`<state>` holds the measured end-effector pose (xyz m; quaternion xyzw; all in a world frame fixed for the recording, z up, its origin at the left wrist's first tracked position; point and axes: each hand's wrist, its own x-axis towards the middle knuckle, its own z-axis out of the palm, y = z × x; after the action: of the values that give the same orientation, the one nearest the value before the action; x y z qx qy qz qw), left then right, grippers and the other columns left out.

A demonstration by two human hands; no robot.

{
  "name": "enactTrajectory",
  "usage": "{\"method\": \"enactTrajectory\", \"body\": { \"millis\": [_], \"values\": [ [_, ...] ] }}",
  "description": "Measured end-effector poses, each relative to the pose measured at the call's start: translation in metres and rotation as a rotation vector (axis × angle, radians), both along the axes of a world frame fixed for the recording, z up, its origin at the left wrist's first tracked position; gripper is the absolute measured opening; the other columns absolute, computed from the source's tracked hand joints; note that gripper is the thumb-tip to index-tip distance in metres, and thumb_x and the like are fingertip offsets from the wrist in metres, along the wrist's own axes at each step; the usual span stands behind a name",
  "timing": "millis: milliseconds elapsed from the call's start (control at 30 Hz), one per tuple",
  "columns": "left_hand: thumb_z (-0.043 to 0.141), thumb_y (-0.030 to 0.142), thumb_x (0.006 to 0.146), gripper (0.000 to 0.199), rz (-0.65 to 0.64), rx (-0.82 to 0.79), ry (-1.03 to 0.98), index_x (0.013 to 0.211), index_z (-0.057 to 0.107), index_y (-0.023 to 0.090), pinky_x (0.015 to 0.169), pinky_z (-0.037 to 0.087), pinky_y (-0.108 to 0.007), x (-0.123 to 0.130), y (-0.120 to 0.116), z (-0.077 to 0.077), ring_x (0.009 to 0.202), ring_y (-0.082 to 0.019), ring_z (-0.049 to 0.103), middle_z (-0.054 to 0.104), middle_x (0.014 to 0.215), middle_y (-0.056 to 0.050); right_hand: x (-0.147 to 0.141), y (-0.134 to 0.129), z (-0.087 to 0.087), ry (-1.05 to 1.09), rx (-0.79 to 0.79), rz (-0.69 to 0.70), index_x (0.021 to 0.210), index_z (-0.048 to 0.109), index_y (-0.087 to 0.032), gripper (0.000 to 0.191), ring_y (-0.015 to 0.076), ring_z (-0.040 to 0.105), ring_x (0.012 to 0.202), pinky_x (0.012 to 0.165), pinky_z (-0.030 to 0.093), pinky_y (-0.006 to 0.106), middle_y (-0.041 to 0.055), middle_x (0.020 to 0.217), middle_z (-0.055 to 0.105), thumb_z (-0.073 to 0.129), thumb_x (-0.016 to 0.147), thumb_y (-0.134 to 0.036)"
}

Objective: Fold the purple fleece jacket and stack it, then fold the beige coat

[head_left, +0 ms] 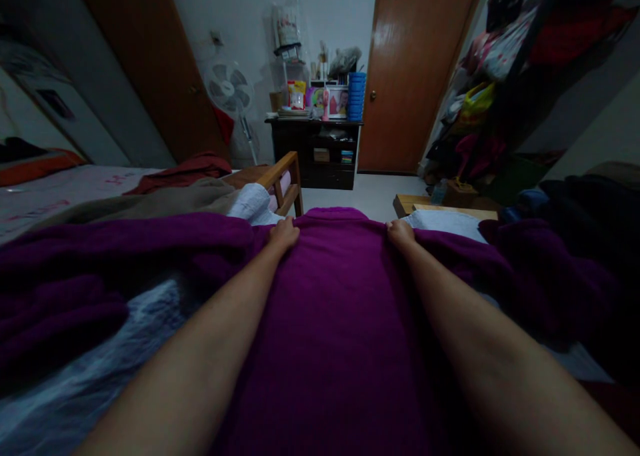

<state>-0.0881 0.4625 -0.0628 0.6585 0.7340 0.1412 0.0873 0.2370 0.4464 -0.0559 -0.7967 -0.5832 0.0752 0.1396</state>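
Note:
A large purple garment [345,309] is stretched out in front of me, its far edge, which looks like a collar, between my hands. My left hand [285,233] grips the cloth at the far left corner. At the far right corner my right hand [400,232] holds it the same way, fingers closed. Purple cloth spreads out on both sides like sleeves. Beneath it lies a light grey-white sheet [155,316], which also shows by both hands.
Behind stand a wooden chair or bed frame [296,183], a dark cabinet [313,166] with items on top, and a fan [230,86]. Brown and red cloths [185,173] lie to the left. Dark clothes [595,209] are piled at the right, below hanging bags [510,46].

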Motion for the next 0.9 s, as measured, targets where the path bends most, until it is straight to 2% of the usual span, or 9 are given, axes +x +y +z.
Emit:
{"method": "enactTrajectory", "body": {
  "millis": [133,233,300,400,533,633,733,833,900],
  "values": [
    [0.047,0.042,0.087,0.036,-0.029,-0.049,-0.037,0.097,0.071,0.017,0.081,0.05,-0.03,-0.007,0.018,0.017,0.101,-0.026,0.065,0.072,0.104,-0.011,0.003,0.003,0.001,0.033,-0.014,0.035,0.088,0.075,-0.012,0.026,0.0252,0.066,0.093,0.075,0.044,0.027,0.0159,0.096,0.072,0.057,0.088,-0.031],
    [0.057,0.039,0.081,0.027,-0.006,-0.007,-0.054,0.088,0.073,0.018,0.075,0.049,-0.027,-0.005,0.02,0.021,0.092,-0.024,0.067,0.073,0.091,-0.008,0.004,0.003,0.003,0.052,0.029,0.024,0.089,0.073,-0.014,0.016,0.0229,0.065,0.089,0.074,0.045,0.026,0.0125,0.091,0.072,0.06,0.082,-0.022],
    [0.054,0.034,0.083,0.027,0.034,0.059,-0.069,0.095,0.072,0.019,0.076,0.049,-0.027,-0.002,0.017,0.019,0.092,-0.022,0.067,0.072,0.093,-0.007,0.003,0.001,0.005,0.045,0.092,-0.02,0.099,0.069,-0.012,0.022,0.023,0.063,0.095,0.079,0.045,0.027,0.014,0.1,0.069,0.053,0.085,-0.02],
    [0.046,0.029,0.088,0.033,0.104,0.192,-0.081,0.111,0.066,0.019,0.086,0.049,-0.029,0.004,0.01,0.01,0.103,-0.022,0.063,0.068,0.107,-0.009,-0.001,-0.004,0.003,0.045,0.257,-0.12,0.113,0.061,-0.011,0.032,0.0238,0.057,0.106,0.089,0.042,0.03,0.0173,0.116,0.06,0.041,0.092,-0.022],
    [0.052,0.027,0.085,0.039,0.065,0.291,-0.089,0.122,0.058,0.019,0.099,0.044,-0.031,0.014,-0.002,-0.008,0.119,-0.023,0.055,0.052,0.13,-0.011,-0.01,-0.012,-0.011,0.125,0.37,-0.182,0.108,0.06,-0.01,0.029,0.0245,0.054,0.106,0.093,0.041,0.031,0.0181,0.115,0.056,0.04,0.089,-0.017],
    [0.057,0.033,0.084,0.056,-0.001,0.19,-0.031,0.136,0.044,0.021,0.101,0.043,-0.036,0.019,-0.011,-0.015,0.123,-0.027,0.052,0.042,0.141,-0.013,-0.016,-0.017,-0.02,0.126,0.332,-0.142,0.111,0.06,-0.01,0.032,0.0255,0.053,0.107,0.094,0.04,0.033,0.0185,0.115,0.055,0.041,0.084,-0.011],
    [0.051,0.034,0.087,0.059,-0.042,0.153,0.1,0.143,0.035,0.023,0.103,0.041,-0.042,0.026,-0.021,-0.012,0.125,-0.03,0.051,0.038,0.146,-0.015,-0.024,-0.024,-0.02,0.056,0.355,-0.109,0.127,0.05,-0.008,0.046,0.0272,0.049,0.115,0.095,0.039,0.036,0.0201,0.132,0.046,0.043,0.082,-0.01],
    [0.044,0.044,0.09,0.061,-0.144,0.161,0.205,0.147,0.031,0.026,0.111,0.029,-0.051,0.031,-0.03,-0.009,0.136,-0.034,0.036,0.028,0.155,-0.011,-0.032,-0.032,-0.018,-0.044,0.342,-0.012,0.128,0.05,-0.013,0.043,0.0286,0.046,0.119,0.094,0.04,0.039,0.0169,0.138,0.044,0.044,0.086,-0.019],
    [0.033,0.056,0.091,0.063,-0.204,0.063,0.212,0.148,0.031,0.028,0.113,0.019,-0.058,0.031,-0.033,-0.01,0.142,-0.036,0.023,0.026,0.158,-0.007,-0.034,-0.035,-0.018,-0.099,0.257,0.126,0.122,0.055,-0.017,0.036,0.0279,0.045,0.12,0.097,0.038,0.041,0.014,0.133,0.051,0.042,0.091,-0.03]
  ]
}}
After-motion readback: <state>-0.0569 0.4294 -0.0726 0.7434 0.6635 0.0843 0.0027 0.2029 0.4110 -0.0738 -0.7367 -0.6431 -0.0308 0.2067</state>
